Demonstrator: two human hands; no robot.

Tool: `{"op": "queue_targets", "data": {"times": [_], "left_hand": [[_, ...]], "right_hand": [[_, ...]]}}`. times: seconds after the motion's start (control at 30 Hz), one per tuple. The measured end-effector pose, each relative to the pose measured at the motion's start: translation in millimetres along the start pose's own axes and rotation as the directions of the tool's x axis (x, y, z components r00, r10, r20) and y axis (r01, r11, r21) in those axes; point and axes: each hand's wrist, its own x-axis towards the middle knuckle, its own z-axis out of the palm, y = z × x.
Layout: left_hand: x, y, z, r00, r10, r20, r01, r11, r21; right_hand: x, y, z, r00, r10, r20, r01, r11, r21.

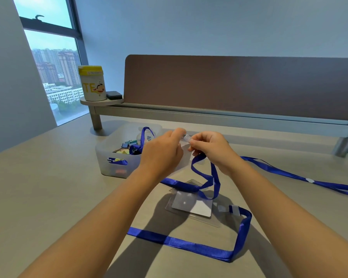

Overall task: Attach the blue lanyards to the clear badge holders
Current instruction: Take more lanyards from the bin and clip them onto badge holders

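- At the centre of the frame, the left hand (165,149) and right hand (211,146) meet above the desk (48,187), fingertips pinching a small clear clip (187,138) between them
- A held badge holder (184,157), barely visible, hangs below the left hand, while the blue lanyard (213,177) drops from the right hand
- Lower centre, a second badge holder (191,205) lies flat with another lanyard (189,245) looped around it
- Likely step: fastening clip to holder slot; next calls for threading and snapping it shut, which I cannot see done yet
- Left of centre, a storage bin (117,151) holds spares
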Motion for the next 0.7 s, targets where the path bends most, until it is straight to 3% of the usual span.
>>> {"op": "queue_targets", "data": {"times": [0.1, 0.4, 0.7], "left_hand": [[3.7, -2.9, 2.7, 0.988, 0.140, -0.058, -0.136, 0.989, 0.063], [6.8, -12.9, -3.1, 0.932, 0.360, -0.039, -0.354, 0.928, 0.116], [6.0, -21.0, -2.0, 0.892, 0.449, -0.051, -0.435, 0.884, 0.170]], "right_hand": [[0.3, -3.2, 1.4, 0.999, -0.030, 0.020, 0.031, 0.999, -0.012], [-3.4, -5.9, 5.2, 0.997, -0.080, 0.021, 0.082, 0.989, -0.126], [-0.9, -3.3, 9.3, 0.992, -0.123, -0.020, 0.115, 0.967, -0.226]]}}
